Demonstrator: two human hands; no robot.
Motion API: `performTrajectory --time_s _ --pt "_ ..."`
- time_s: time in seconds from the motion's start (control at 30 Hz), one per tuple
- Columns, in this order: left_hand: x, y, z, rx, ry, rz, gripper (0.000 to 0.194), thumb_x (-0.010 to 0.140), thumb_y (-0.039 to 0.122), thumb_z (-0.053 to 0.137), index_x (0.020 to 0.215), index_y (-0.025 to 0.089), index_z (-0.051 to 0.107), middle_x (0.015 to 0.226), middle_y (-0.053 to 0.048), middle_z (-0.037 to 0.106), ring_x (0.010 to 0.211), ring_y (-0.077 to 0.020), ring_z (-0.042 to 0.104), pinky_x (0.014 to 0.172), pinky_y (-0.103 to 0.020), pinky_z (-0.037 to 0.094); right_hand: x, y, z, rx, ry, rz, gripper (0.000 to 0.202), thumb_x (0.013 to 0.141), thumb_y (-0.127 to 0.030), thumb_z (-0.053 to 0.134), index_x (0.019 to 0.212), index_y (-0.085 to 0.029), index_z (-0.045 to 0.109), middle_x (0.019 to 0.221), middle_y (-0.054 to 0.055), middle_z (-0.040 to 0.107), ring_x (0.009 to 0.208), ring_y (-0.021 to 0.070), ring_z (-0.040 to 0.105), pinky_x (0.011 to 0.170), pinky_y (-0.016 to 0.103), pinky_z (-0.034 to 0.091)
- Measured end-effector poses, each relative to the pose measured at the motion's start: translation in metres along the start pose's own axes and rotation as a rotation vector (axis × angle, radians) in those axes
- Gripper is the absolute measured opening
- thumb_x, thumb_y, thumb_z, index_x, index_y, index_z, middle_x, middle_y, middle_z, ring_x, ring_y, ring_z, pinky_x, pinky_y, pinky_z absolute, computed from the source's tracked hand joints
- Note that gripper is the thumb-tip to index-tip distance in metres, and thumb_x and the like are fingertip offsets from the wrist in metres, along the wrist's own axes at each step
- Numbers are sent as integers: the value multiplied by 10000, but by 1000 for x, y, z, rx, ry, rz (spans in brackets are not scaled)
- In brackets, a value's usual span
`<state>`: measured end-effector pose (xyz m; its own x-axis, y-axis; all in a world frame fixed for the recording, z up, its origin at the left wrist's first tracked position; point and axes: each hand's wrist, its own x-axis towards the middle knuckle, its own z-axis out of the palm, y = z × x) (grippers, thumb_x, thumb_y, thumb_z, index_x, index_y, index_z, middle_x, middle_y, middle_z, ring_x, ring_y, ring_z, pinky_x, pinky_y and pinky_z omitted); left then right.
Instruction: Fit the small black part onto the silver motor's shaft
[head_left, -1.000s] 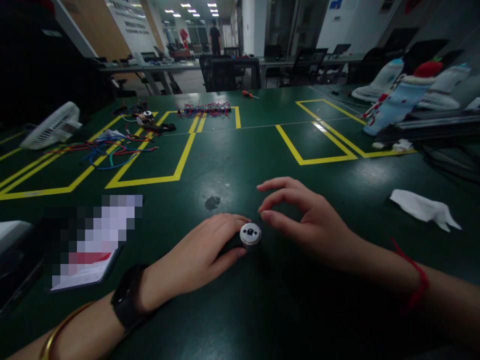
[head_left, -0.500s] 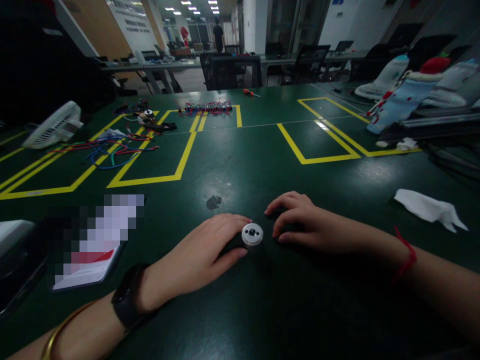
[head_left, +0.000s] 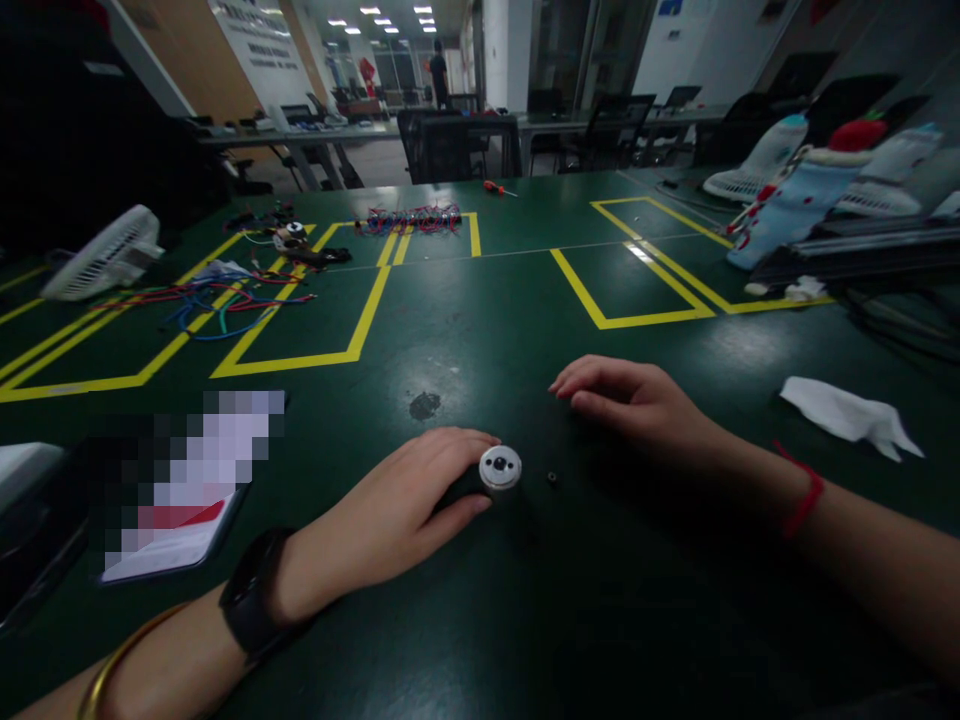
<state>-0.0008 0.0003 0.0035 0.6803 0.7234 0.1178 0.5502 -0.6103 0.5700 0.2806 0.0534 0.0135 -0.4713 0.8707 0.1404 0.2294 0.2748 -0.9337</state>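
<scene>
My left hand (head_left: 420,495) is wrapped round a round metal part (head_left: 500,467), whose silver top face shows a dark centre and small holes. Its lower side is mostly hidden by my fingers. Just right of that part a tiny dark nut-like piece (head_left: 552,479) lies on the green table (head_left: 450,640). My right hand (head_left: 634,395) hovers or rests beyond the tiny piece, to its right, fingers loosely curved and apart, with nothing visible in them.
A phone (head_left: 169,545) lies at the left. Coloured wires (head_left: 217,295), a white fan (head_left: 109,255) and a wire bundle (head_left: 412,218) are farther back. A red screwdriver (head_left: 495,188) lies at the far edge. At the right are a white tissue (head_left: 847,410) and a blue bottle (head_left: 795,205).
My right hand has moved away and to the right, and the tiny dark piece now shows on the table. My left hand still holds the metal part in nearly the same place.
</scene>
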Motion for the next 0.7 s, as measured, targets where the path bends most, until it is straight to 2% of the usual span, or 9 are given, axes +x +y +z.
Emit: performTrajectory --time_s 0.1,0.17,0.3,0.7 --pt "0 0 0 2 -4 5 454 927 217 582 1356 271 445 1320 -64 556 1181 -259 546 1011 -455 463 3 8 1 182 229 150 179 859 -398 664 864 -220 690 862 25 690 818 172 625 755 311 477" --pt "0 0 0 1 -5 7 458 926 218 583 1359 272 444 1320 -64 554 1180 -259 545 1011 -454 461 4 12 2 250 287 194 203 860 -415 660 847 -214 690 807 21 686 753 155 615 701 292 466" --pt "0 0 -1 1 -17 -3 455 929 218 578 1357 275 437 1322 -56 549 1183 -251 538 1017 -446 455 4 13 4 243 283 212 222 869 -425 648 863 -208 695 796 17 686 716 139 598 653 274 440" --pt "-1 1 -1 15 -28 -24 409 937 232 570 1328 258 454 1322 -47 549 1183 -239 538 1021 -418 454 3 9 7 202 242 225 227 869 -419 650 870 -194 687 799 14 683 750 136 604 680 275 434"
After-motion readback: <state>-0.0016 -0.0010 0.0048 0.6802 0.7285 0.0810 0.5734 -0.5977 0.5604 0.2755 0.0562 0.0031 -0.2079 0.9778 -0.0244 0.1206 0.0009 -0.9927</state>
